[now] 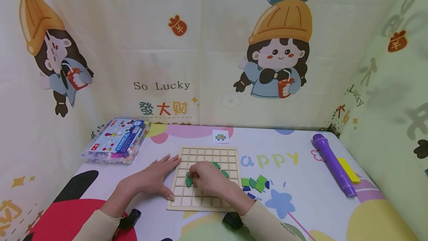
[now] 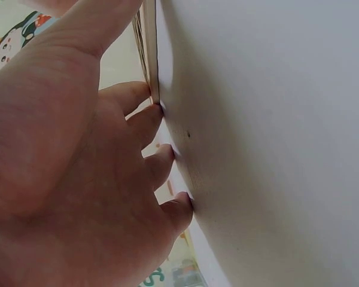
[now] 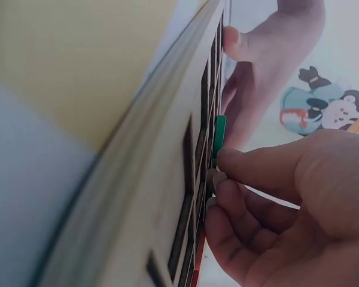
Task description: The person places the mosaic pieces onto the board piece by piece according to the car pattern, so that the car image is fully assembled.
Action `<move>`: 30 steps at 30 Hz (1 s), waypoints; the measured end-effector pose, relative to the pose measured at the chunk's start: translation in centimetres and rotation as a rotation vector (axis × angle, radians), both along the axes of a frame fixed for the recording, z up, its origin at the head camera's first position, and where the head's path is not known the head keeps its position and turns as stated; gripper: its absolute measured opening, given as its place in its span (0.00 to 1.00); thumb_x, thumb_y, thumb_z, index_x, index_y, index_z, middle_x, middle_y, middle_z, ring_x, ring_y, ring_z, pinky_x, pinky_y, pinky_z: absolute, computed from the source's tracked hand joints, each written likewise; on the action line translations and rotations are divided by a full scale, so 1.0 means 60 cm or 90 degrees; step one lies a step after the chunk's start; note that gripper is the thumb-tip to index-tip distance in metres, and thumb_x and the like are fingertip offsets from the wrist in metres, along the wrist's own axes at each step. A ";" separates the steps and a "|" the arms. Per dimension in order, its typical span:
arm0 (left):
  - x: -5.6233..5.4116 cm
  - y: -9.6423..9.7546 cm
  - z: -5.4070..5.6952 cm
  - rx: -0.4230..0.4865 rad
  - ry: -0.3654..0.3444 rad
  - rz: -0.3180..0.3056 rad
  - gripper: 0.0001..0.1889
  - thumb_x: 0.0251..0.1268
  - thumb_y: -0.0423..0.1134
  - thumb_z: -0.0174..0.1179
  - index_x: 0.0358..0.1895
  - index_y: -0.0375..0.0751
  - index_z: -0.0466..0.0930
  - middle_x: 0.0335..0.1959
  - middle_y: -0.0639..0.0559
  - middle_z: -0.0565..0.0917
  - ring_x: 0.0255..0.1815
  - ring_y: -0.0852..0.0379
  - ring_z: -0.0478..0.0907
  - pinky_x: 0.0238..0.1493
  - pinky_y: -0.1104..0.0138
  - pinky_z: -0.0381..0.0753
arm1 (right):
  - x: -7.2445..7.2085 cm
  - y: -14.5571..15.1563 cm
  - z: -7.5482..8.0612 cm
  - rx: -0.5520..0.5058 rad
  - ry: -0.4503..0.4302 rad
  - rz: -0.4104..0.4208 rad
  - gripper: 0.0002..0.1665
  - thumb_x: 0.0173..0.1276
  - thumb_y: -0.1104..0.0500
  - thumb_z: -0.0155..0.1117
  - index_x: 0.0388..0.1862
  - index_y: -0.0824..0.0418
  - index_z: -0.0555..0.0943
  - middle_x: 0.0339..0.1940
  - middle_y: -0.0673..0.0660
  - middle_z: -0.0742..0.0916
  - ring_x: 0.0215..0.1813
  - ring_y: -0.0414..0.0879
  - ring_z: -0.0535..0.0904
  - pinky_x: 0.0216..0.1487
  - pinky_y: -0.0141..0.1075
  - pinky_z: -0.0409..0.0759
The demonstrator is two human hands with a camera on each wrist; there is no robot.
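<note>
A pale wooden board point(image 1: 204, 203) with a square grid lies on the table. My left hand point(image 1: 152, 176) spreads along its left side, thumb at the lower left corner and fingertips by the upper left edge. Over the middle of the board, my right hand point(image 1: 210, 177) has its fingers curled, with thumb and fingertips pinched together at a green piece point(image 3: 220, 134). That piece stands slightly above the grid in the right wrist view. More green rounded pieces point(image 1: 225, 174) show beyond the right hand, which hides the board's centre. A red edge point(image 3: 197, 254) is visible below the fingers.
Loose green squares point(image 1: 259, 186) and small blue pieces point(image 1: 251, 196) lie right of the board. Behind it is a small pattern card point(image 1: 220, 137). A clear plastic box point(image 1: 117, 140) sits back left; a purple cylinder point(image 1: 334, 164) and yellow block point(image 1: 349, 171) lie at right.
</note>
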State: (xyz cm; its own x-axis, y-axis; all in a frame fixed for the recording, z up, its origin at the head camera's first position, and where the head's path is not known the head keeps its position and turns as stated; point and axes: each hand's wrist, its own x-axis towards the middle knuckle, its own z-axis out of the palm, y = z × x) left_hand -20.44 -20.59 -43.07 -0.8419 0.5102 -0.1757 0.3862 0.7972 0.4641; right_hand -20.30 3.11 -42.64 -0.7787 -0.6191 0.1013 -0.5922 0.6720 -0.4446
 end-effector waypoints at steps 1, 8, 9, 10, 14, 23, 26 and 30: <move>0.000 0.000 0.000 -0.002 -0.002 0.002 0.64 0.36 0.67 0.75 0.79 0.44 0.55 0.82 0.45 0.54 0.82 0.34 0.43 0.74 0.30 0.44 | 0.001 0.000 0.000 -0.003 -0.004 -0.003 0.07 0.66 0.63 0.66 0.40 0.54 0.88 0.29 0.43 0.85 0.29 0.31 0.73 0.32 0.22 0.73; 0.000 0.002 0.003 -0.004 -0.016 0.008 0.64 0.36 0.68 0.74 0.79 0.46 0.54 0.82 0.47 0.53 0.82 0.35 0.41 0.75 0.32 0.43 | 0.004 -0.005 0.004 0.025 -0.003 0.016 0.10 0.61 0.52 0.73 0.41 0.52 0.86 0.26 0.41 0.80 0.27 0.33 0.71 0.28 0.24 0.70; 0.000 0.001 0.003 -0.002 -0.017 0.008 0.64 0.36 0.68 0.74 0.79 0.46 0.54 0.82 0.46 0.53 0.82 0.34 0.41 0.75 0.31 0.43 | 0.004 -0.006 0.004 0.032 -0.001 0.018 0.11 0.61 0.52 0.73 0.42 0.52 0.86 0.26 0.41 0.80 0.27 0.33 0.71 0.28 0.25 0.69; 0.000 0.001 0.003 0.000 -0.017 0.007 0.64 0.36 0.68 0.75 0.79 0.46 0.54 0.82 0.46 0.53 0.82 0.34 0.41 0.75 0.31 0.43 | 0.005 -0.007 0.004 0.038 0.003 0.018 0.12 0.61 0.51 0.73 0.42 0.52 0.86 0.26 0.41 0.80 0.27 0.33 0.71 0.28 0.25 0.69; 0.001 0.002 0.004 0.001 -0.017 0.010 0.63 0.36 0.67 0.75 0.79 0.46 0.54 0.82 0.46 0.53 0.82 0.34 0.42 0.75 0.31 0.43 | 0.008 -0.009 0.004 0.043 0.004 0.006 0.11 0.61 0.55 0.73 0.43 0.52 0.85 0.30 0.42 0.82 0.28 0.33 0.71 0.30 0.24 0.70; 0.002 0.002 0.006 0.004 -0.017 0.010 0.63 0.37 0.66 0.76 0.79 0.45 0.54 0.82 0.46 0.53 0.82 0.35 0.41 0.75 0.31 0.43 | 0.007 -0.007 0.004 0.014 -0.036 -0.016 0.11 0.61 0.55 0.74 0.43 0.53 0.87 0.29 0.43 0.82 0.27 0.33 0.72 0.29 0.24 0.71; 0.002 0.001 0.004 0.004 -0.010 0.005 0.63 0.37 0.66 0.75 0.79 0.46 0.54 0.82 0.47 0.53 0.82 0.34 0.42 0.75 0.31 0.43 | 0.006 -0.006 0.003 0.010 -0.036 -0.021 0.10 0.61 0.55 0.74 0.41 0.54 0.87 0.27 0.42 0.82 0.27 0.33 0.72 0.29 0.25 0.71; 0.001 0.000 0.001 0.002 -0.009 0.006 0.63 0.37 0.67 0.75 0.79 0.46 0.54 0.82 0.47 0.53 0.82 0.35 0.42 0.75 0.31 0.43 | 0.006 -0.006 0.002 0.000 -0.039 -0.027 0.09 0.60 0.55 0.75 0.39 0.54 0.86 0.26 0.42 0.80 0.27 0.34 0.71 0.28 0.25 0.71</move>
